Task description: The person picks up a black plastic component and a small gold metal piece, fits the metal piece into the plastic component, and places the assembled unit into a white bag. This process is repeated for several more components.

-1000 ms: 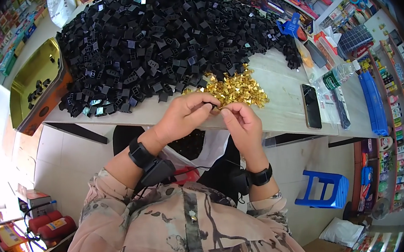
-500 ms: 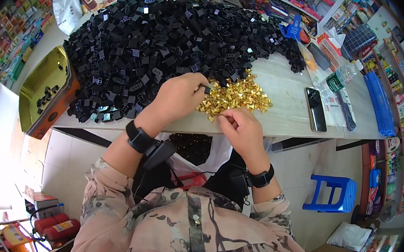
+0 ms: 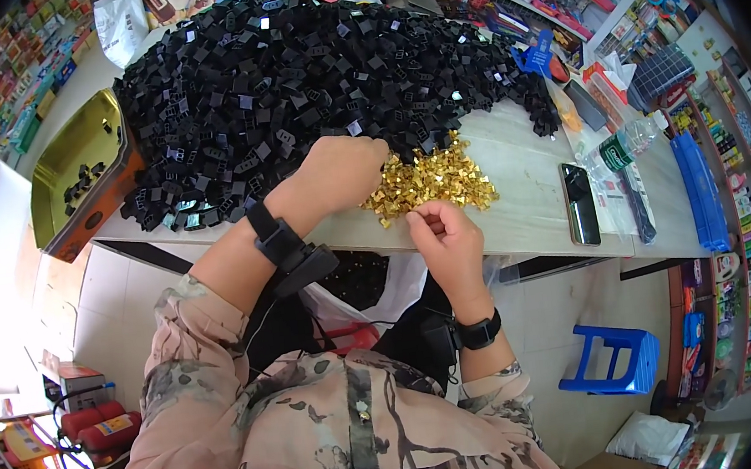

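A wide heap of small black plastic pieces (image 3: pixel 234 103) covers most of the table. At its near edge lies a smaller pile of shiny gold clips (image 3: pixel 443 177). My left hand (image 3: pixel 341 172) is closed, back upward, between the black heap and the gold pile; its fingertips are turned away and what they hold is hidden. My right hand (image 3: pixel 451 237) is at the near edge of the gold pile, thumb and forefinger pressed together in a pinch. Anything between those fingertips is too small to make out.
A gold-lined box (image 3: pixel 76 174) with several black pieces stands at the left. To the right are a phone (image 3: pixel 580 204), a plastic bottle (image 3: pixel 627 146) and a blue case (image 3: pixel 699 191). Below the table edge hangs an open white bag (image 3: pixel 403 282); a blue stool (image 3: pixel 610 359) stands on the floor.
My left hand has rolled over, hiding the small black piece that showed at its fingertips. The right hand stays pinched in nearly the same spot. The whole view has shifted slightly.
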Demonstrator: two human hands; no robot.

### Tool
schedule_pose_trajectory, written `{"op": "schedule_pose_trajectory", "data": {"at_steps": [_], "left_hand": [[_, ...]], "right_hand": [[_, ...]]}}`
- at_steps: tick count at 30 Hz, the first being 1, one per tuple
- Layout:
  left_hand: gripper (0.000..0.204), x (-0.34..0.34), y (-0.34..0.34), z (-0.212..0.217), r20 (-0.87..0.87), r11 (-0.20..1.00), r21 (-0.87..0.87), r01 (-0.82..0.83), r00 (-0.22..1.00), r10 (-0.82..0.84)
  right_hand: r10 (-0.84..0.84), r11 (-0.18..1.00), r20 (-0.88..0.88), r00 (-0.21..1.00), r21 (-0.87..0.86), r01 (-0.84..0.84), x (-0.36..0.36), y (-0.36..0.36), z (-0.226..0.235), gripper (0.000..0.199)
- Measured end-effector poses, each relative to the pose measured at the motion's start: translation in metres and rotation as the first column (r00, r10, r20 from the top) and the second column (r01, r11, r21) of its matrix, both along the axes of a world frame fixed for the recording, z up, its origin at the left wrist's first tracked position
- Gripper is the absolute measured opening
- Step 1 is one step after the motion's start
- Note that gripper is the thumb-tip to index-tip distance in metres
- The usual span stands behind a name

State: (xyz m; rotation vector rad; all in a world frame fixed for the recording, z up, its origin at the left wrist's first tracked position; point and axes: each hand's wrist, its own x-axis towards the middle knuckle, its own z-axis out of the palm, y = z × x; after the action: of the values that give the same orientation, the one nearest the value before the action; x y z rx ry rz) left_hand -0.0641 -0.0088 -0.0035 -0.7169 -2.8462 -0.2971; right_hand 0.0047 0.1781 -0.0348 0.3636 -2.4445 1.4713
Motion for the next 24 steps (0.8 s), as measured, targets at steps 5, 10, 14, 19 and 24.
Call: {"op": "schedule_pose_trajectory", "data": {"at_steps": [5, 10, 14, 19, 24], "left_hand": [[0.023, 0.011, -0.003, 0.004, 0.052, 0.963, 0.264, -0.046, 0.998, 0.033], [0.029, 0.034, 0.003, -0.008, 0.245, 0.683, 0.729, -0.045, 0.949, -0.199], [0.030, 0.050, 0.012, -0.014, 0.199, 0.566, 0.824, -0.017, 0.944, -0.261], [0.028, 0.058, 0.010, -0.020, 0.016, 0.578, 0.808, 0.113, 0.977, -0.213], [0.026, 0.057, 0.009, -0.026, -0.045, 0.570, 0.800, 0.187, 0.966, -0.255]], "right_hand": [[0.060, 0.964, 0.130, 0.990, -0.266, -0.024, -0.005, 0.004, -0.007, 0.010], [0.165, 0.795, 0.238, 0.957, -0.607, 0.013, -0.008, -0.010, 0.011, 0.010], [0.201, 0.838, 0.126, 0.971, -0.537, -0.103, -0.012, -0.008, -0.001, 0.009], [0.293, 0.816, 0.140, 0.946, -0.553, -0.171, -0.008, -0.005, 0.004, 0.011], [0.253, 0.764, 0.291, 0.923, -0.645, -0.007, -0.002, -0.007, 0.014, 0.011]]}}
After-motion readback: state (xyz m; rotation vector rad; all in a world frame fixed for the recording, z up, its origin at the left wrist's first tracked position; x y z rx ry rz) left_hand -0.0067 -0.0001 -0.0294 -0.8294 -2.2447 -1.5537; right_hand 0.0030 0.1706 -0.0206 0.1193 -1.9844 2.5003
